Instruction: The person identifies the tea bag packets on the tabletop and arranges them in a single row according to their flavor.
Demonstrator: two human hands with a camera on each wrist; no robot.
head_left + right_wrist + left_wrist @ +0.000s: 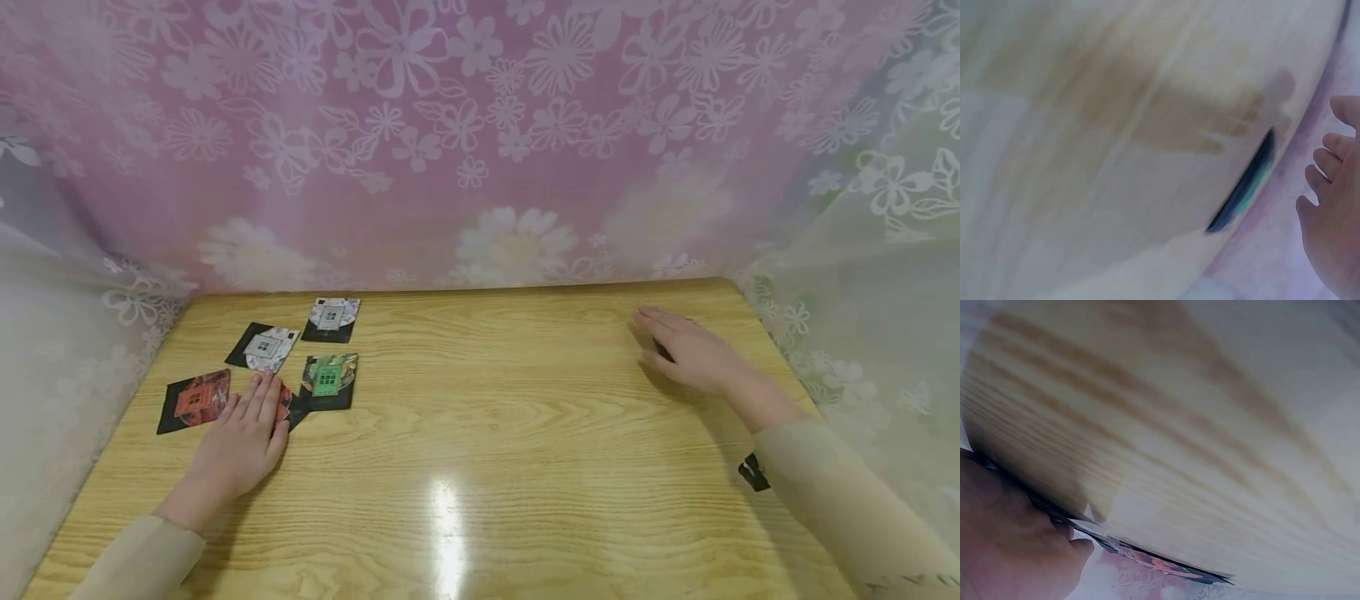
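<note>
My left hand (238, 437) lies with straight fingers over a red-and-black flat packet (283, 407), covering most of it. To its left is another red-and-black packet (195, 402); to its right, a green-and-black packet (330, 382). Just beyond the fingertips sits a white-and-black packet (262, 346), with a second white-and-black packet (331, 319) farther back. At the right, my right hand (693, 354) hovers with fingers extended above a dark packet (663, 350), mostly hidden by it in the head view. In the right wrist view this dark packet (1244, 187) shows a green part, apart from the fingers.
Under my right sleeve (840, 492) a small black piece (753, 472) shows, partly covered. The wooden table (487, 400) ends at a pink floral curtain (450, 167) behind, with pale floral curtains at both sides.
</note>
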